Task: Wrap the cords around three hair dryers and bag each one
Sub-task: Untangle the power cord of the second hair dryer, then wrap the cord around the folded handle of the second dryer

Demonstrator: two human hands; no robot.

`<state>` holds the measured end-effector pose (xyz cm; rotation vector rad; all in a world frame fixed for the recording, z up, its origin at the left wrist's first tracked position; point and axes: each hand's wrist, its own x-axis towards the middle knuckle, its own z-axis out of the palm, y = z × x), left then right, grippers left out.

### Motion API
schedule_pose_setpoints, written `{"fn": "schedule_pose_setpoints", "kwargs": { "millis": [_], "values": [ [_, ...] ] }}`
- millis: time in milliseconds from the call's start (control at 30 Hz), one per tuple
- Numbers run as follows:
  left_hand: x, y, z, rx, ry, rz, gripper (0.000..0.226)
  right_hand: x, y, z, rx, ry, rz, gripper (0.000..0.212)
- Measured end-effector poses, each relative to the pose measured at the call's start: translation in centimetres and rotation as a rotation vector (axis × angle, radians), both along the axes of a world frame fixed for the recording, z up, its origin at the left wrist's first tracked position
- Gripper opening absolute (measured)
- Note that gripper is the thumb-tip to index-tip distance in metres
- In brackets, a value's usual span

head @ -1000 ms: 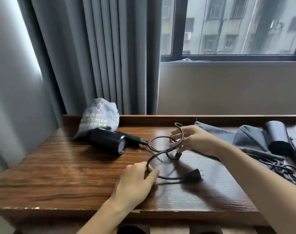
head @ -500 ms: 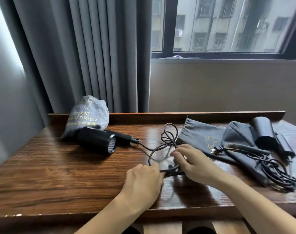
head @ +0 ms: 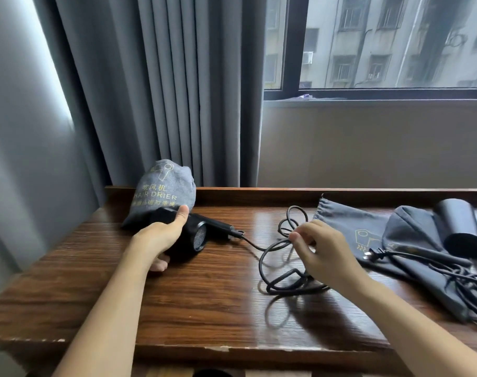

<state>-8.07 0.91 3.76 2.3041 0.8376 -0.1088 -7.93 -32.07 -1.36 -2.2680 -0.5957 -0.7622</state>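
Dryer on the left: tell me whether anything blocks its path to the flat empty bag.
Its own cord lies looped on the table between the dryer and the flat bag; the right hand holds those loops. Nothing else intervenes.

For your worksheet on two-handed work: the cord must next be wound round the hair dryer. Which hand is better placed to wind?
The right hand: it already holds the cord loops, while the left hand grips and steadies the hair dryer.
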Motion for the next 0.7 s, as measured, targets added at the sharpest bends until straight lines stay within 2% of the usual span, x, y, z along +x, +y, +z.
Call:
{"fn": "schedule_pose_setpoints", "kwargs": {
  "millis": [100, 267, 333, 367, 433, 467, 533, 600, 633, 700],
  "values": [
    [0.3, -0.5, 0.2, -0.297, -0.039, 0.040, 0.088, 1.1, 1.3, 0.8, -0.186, 0.155, 0.166, 0.014],
    [1.3, -0.3, -1.3, -0.556, -0.224, 0.133, 0.067, 1.4, 2.6, 0.6, -0.263, 0.286, 0.275, 0.012],
    [1.1, -1.0, -1.4, -0.606, -0.331, 0.131, 0.057, 1.4, 3.0, 0.7, -0.281, 0.232, 0.226, 0.016],
    [0.9, -1.5, -1.4, -0.605, -0.392, 0.132, 0.061, 1.5, 3.3, 0.8, -0.235, 0.140, 0.206, 0.018],
    [0.0, -3.1, -0.9, -0.479, -0.530, 0.137, 0.082, 1.2, 4.3, 1.6, -0.078, -0.013, 0.237, 0.012],
    [-0.8, -4.2, -0.5, -0.379, -0.591, 0.126, 0.089, 0.9, 4.9, 2.1, -0.032, -0.009, 0.274, 0.023],
    [-2.1, -6.9, 0.4, -0.194, -0.697, 0.078, 0.091, 0.7, 6.4, 3.1, -0.054, 0.091, 0.372, 0.066],
    [-3.6, -9.9, 1.7, -0.057, -0.799, 0.041, 0.087, 0.9, 7.8, 3.6, -0.116, 0.112, 0.348, 0.100],
    [-4.1, -11.2, 2.1, 0.002, -0.848, 0.030, 0.084, 0.9, 8.4, 3.9, -0.077, 0.097, 0.308, 0.107],
    [-4.9, -13.1, 2.8, 0.093, -0.912, 0.006, 0.079, 1.0, 8.9, 4.5, 0.100, -0.005, 0.269, 0.101]
  ]
}}
